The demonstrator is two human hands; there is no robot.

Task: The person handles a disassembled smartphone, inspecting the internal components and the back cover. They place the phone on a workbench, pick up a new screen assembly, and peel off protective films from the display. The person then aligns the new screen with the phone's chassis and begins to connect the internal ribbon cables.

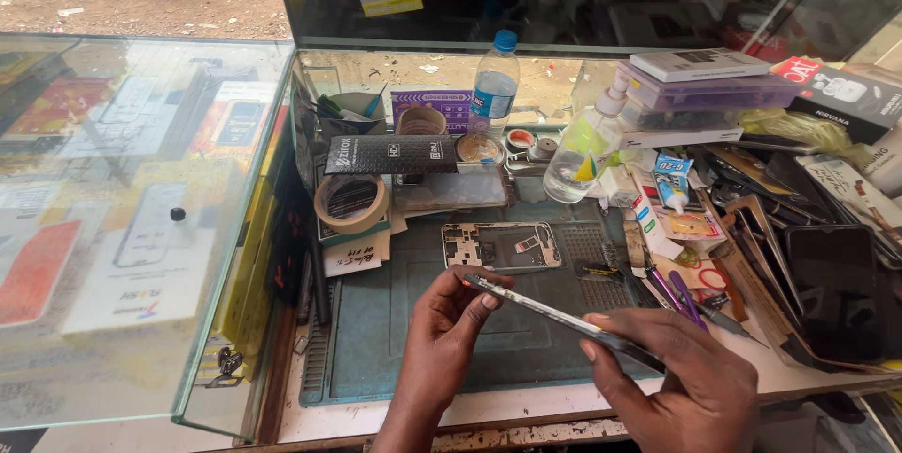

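Note:
Both my hands hold a thin phone panel (pixel 554 314) edge-on above a grey-green work mat (pixel 395 340). My left hand (pixel 451 321) pinches the panel's left end with thumb and fingers. My right hand (pixel 686 378) grips its right end. Behind the panel an opened phone frame (pixel 501 246) lies flat on the mat with its inner parts showing.
A glass display case (pixel 141 227) stands at the left. Behind the mat are a roll of tape (pixel 351 201), a black flat box (pixel 390 154), a water bottle (pixel 494 86) and a clear pump bottle (pixel 583 148). Phones, tools and small boxes (pixel 799 265) crowd the right side.

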